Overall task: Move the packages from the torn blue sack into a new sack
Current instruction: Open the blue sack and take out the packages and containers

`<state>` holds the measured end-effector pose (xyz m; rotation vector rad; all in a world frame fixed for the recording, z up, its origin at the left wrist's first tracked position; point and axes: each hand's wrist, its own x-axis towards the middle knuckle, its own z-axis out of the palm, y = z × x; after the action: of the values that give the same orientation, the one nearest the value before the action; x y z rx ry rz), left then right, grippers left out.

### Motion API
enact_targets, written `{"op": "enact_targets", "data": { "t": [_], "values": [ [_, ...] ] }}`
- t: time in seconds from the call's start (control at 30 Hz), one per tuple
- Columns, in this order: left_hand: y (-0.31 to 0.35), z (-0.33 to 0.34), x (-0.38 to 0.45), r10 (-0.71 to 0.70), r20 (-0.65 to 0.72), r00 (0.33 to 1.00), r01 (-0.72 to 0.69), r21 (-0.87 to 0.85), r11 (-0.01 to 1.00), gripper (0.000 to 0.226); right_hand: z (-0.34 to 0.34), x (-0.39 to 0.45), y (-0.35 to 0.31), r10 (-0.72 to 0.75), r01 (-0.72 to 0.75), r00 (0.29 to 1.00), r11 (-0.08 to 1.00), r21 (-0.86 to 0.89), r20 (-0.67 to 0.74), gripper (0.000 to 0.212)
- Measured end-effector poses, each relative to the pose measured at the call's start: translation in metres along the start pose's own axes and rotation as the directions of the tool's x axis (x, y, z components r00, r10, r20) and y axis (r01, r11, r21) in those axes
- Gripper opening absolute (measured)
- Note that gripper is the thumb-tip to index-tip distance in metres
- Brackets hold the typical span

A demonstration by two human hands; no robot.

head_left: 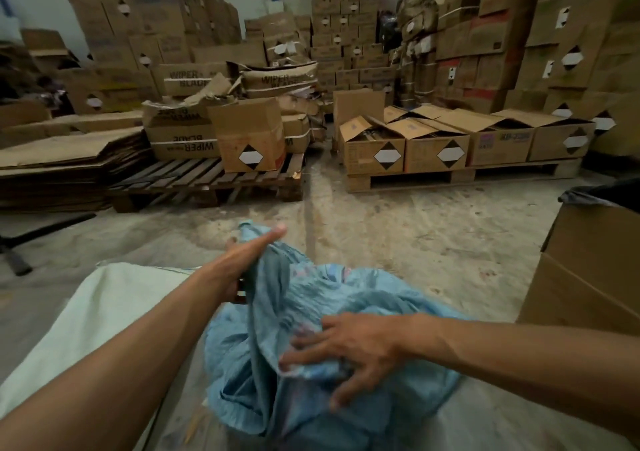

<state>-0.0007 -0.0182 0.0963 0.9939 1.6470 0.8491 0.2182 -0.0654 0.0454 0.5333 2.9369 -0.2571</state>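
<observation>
Head view: 2 hands worked a crumpled blue sack (304, 315) on the near concrete floor (433, 236).
Stacked cardboard boxes (346, 17) filled the far wall, with 2 pallets (207, 180) in front of them. A pale new sack (100, 305) lay flat just left of the blue one. The left hand (247, 253) gripped the blue sack's raised far edge, thumb extended. The right hand (349, 348) pressed spread, fairly straight fingers onto its near folds. Packages were hidden.

Two sacks (311, 312), two pallets (207, 180).
</observation>
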Motion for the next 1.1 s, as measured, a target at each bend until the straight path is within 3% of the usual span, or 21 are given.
{"op": "enact_targets", "data": {
  "t": [0.03, 0.1, 0.2, 0.23, 0.3, 0.37, 0.43, 0.47, 0.53, 0.57, 0.63, 0.7, 0.77, 0.83, 0.9, 0.93, 0.97, 1.0, 1.03, 1.07, 1.1],
  "values": [
    [0.000, 0.004, -0.001, 0.000, -0.002, 1.000, 0.000, 0.008, 1.000, 0.084, 0.004, 0.002, -0.008, 0.048, -0.050, 0.999, 0.981, 0.188, 0.017, 0.056],
    [-0.004, 0.005, 0.004, 0.019, -0.053, 0.998, -0.022, -0.054, 0.998, 0.035, 0.005, 0.003, -0.011, 0.241, -0.123, 0.960, 0.816, 0.565, -0.139, 0.035],
    [-0.013, -0.011, 0.001, 0.029, 0.005, 1.000, -0.026, -0.303, 0.953, 0.005, 0.000, -0.004, 0.024, 0.588, -0.286, 0.679, 0.763, 0.579, -0.439, 0.015],
    [-0.015, -0.019, -0.002, 0.049, 0.048, 0.998, -0.029, -0.363, 0.931, 0.009, -0.003, -0.008, 0.035, 0.652, -0.363, 0.633, 0.725, 0.585, -0.416, 0.030],
    [-0.022, -0.032, -0.011, 0.114, 0.145, 0.983, -0.047, -0.403, 0.914, 0.011, -0.003, -0.010, 0.050, 0.744, -0.478, 0.648, 0.562, 0.675, -0.160, 0.062],
    [-0.024, -0.039, -0.025, 0.205, 0.250, 0.946, -0.100, -0.378, 0.920, 0.019, 0.005, -0.008, 0.054, 0.734, -0.578, 0.679, 0.536, 0.615, -0.001, 0.053],
    [-0.031, -0.047, -0.027, 0.271, 0.299, 0.915, -0.201, -0.243, 0.949, 0.049, 0.012, -0.006, 0.064, 0.735, -0.632, 0.677, 0.612, 0.476, -0.047, 0.020],
    [-0.037, -0.055, -0.024, 0.260, 0.312, 0.914, -0.237, -0.110, 0.965, 0.060, 0.009, -0.008, 0.071, 0.785, -0.675, 0.610, 0.588, 0.447, -0.112, 0.013],
    [-0.055, -0.070, -0.022, 0.167, 0.367, 0.915, -0.263, 0.229, 0.937, 0.067, -0.010, -0.019, 0.088, 0.879, -0.768, 0.369, 0.472, 0.434, -0.303, 0.019],
    [-0.064, -0.075, -0.021, 0.091, 0.376, 0.922, -0.267, 0.448, 0.853, 0.069, -0.024, -0.027, 0.093, 0.898, -0.781, 0.222, 0.397, 0.482, -0.380, 0.023],
    [-0.082, -0.081, -0.019, -0.025, 0.347, 0.937, -0.277, 0.788, 0.550, 0.061, -0.046, -0.040, 0.103, 0.900, -0.728, -0.024, 0.284, 0.624, -0.436, 0.027],
    [-0.093, -0.077, -0.016, 0.100, 0.264, 0.959, -0.282, 0.880, 0.382, 0.071, -0.056, -0.042, 0.108, 0.908, -0.672, -0.104, 0.237, 0.702, -0.405, 0.028],
    [-0.092, -0.066, -0.018, 0.406, 0.058, 0.912, -0.234, 0.886, 0.400, 0.096, -0.055, -0.033, 0.105, 0.933, -0.571, -0.078, 0.247, 0.783, -0.351, 0.024],
    [-0.085, -0.054, -0.018, 0.708, -0.054, 0.704, -0.260, 0.908, 0.328, 0.098, -0.050, -0.023, 0.091, 0.946, -0.435, 0.020, 0.300, 0.849, -0.324, 0.024],
    [-0.079, -0.034, -0.021, 0.881, 0.128, 0.455, -0.398, 0.914, 0.073, 0.089, -0.043, -0.015, 0.065, 0.882, -0.391, 0.202, 0.472, 0.790, -0.426, 0.032],
    [-0.078, -0.020, -0.023, 0.885, 0.266, 0.382, -0.452, 0.889, -0.072, 0.083, -0.036, -0.012, 0.053, 0.812, -0.432, 0.305, 0.584, 0.687, -0.498, 0.037],
    [-0.077, -0.005, -0.025, 0.846, 0.374, 0.379, -0.478, 0.862, -0.168, 0.079, -0.027, -0.008, 0.042, 0.742, -0.525, 0.417, 0.668, 0.527, -0.525, 0.041],
    [-0.079, 0.009, -0.023, 0.795, 0.430, 0.428, -0.493, 0.848, -0.194, 0.077, -0.016, -0.003, 0.036, 0.703, -0.618, 0.521, 0.702, 0.354, -0.484, 0.047],
    [-0.082, 0.022, -0.019, 0.711, 0.422, 0.563, -0.486, 0.864, -0.128, 0.077, -0.004, 0.000, 0.031, 0.703, -0.682, 0.601, 0.699, 0.215, -0.381, 0.054],
    [-0.086, 0.032, -0.015, 0.565, 0.358, 0.744, -0.442, 0.897, 0.014, 0.081, 0.009, 0.004, 0.028, 0.727, -0.722, 0.638, 0.679, 0.131, -0.252, 0.066],
    [-0.089, 0.040, -0.010, 0.377, 0.277, 0.884, -0.360, 0.918, 0.169, 0.094, 0.020, 0.006, 0.024, 0.765, -0.759, 0.631, 0.643, 0.098, -0.131, 0.080]
  ]
}}
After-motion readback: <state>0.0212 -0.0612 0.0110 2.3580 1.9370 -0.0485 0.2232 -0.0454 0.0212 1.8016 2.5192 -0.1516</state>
